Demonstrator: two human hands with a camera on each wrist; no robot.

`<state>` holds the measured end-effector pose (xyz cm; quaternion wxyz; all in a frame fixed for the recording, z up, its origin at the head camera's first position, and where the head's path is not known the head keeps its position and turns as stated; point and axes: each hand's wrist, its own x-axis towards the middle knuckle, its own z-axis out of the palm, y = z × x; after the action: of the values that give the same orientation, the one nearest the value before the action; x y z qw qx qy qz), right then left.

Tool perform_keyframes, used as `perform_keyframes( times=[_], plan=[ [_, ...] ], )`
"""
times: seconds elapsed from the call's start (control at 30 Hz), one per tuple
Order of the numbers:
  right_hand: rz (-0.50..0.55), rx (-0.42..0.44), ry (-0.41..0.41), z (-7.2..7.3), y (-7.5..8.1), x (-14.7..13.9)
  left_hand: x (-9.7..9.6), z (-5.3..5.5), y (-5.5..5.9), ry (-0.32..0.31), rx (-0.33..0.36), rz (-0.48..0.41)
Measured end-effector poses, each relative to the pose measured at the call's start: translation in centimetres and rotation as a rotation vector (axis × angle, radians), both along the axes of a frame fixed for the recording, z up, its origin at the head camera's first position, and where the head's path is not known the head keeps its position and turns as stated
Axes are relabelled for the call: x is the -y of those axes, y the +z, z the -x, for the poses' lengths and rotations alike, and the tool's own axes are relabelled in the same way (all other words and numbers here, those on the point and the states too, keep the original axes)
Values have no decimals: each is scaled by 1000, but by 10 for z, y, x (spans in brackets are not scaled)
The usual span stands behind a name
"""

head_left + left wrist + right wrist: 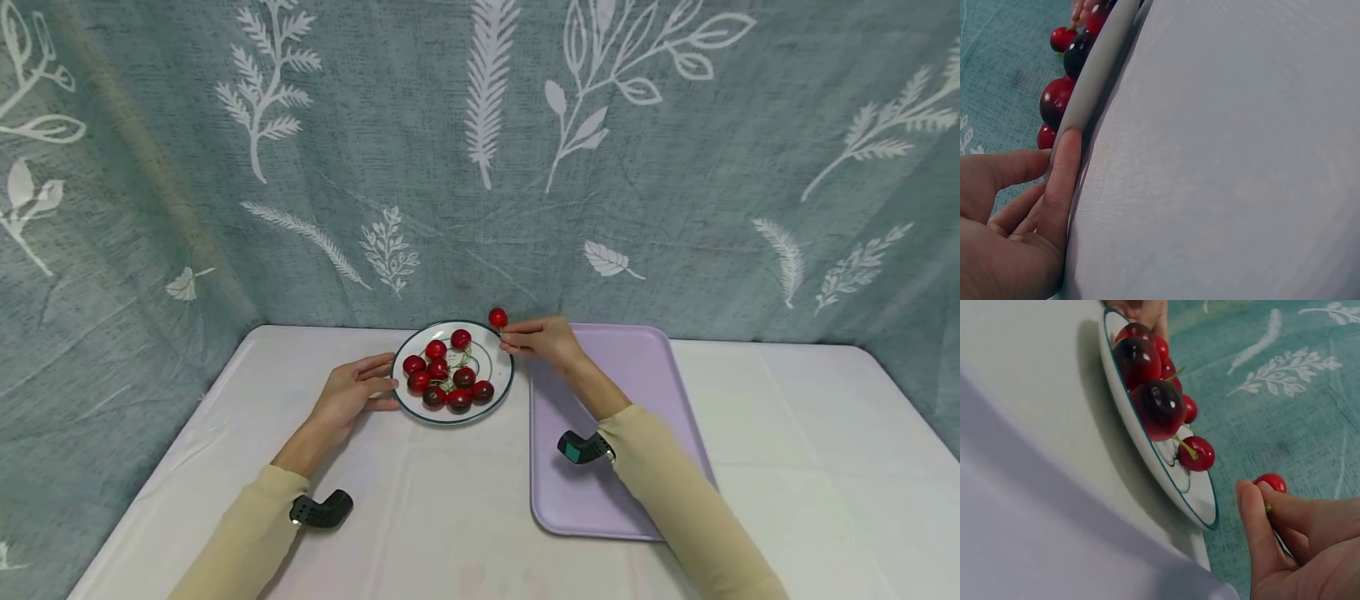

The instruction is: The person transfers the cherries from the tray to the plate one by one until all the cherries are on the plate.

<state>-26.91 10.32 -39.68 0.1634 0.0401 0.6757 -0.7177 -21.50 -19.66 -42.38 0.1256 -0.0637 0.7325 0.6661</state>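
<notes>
A white plate (pixel 491 362) with a dark blue-green rim holds several red cherries (pixel 437 369), some very dark, with green stems. My left hand (pixel 347 393) pinches the plate's left edge; in the left wrist view, one fingertip is at the upper rim and another finger (pixel 1063 181) lies along the outer side. Beyond the plate's right rim, my right hand (pixel 546 340) pinches a bright red cherry (pixel 497 317) by its stem between thumb and fingertips. In the right wrist view, this cherry (pixel 1272 482) shows just past the fingertips, apart from the others.
A lilac tray (pixel 622 500) lies right of the plate, under my right forearm. The table (pixel 450 517) has a white cover. A blue-green cloth (pixel 420 150) with white leaf prints hangs behind it. Each wrist carries a black camera (pixel 322 509).
</notes>
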Motion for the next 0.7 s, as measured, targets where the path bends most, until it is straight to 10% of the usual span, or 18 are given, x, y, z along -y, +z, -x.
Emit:
perform_keyframes(
  times=[0.7],
  plan=[
    [-215, -70, 42, -8, -9, 33, 2, -1, 0, -25, -11, -21]
  ],
)
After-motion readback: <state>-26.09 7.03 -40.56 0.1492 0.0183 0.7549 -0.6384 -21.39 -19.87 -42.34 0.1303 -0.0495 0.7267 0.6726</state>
